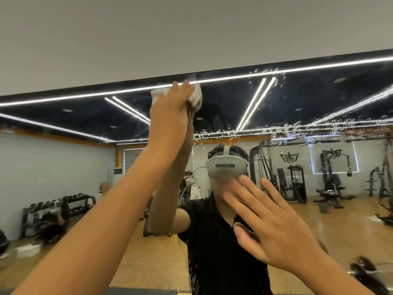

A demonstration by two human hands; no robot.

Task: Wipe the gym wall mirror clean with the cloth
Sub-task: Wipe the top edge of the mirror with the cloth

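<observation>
Droplet-spotted gym wall mirror [297,107]: left hand [170,111] is clutching a bunched white cloth [196,96] at its top; spread right hand [270,222] is probably bracing.

No text, brand or number can be read anywhere; the dark emblem [289,157] seen reflected in the wall mirror [319,99] is too blurred to show letters.

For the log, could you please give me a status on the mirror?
Left hand holds cloth at mirror top edge. Right hand open, spread. Droplets on right side; nothing blocking.
</observation>
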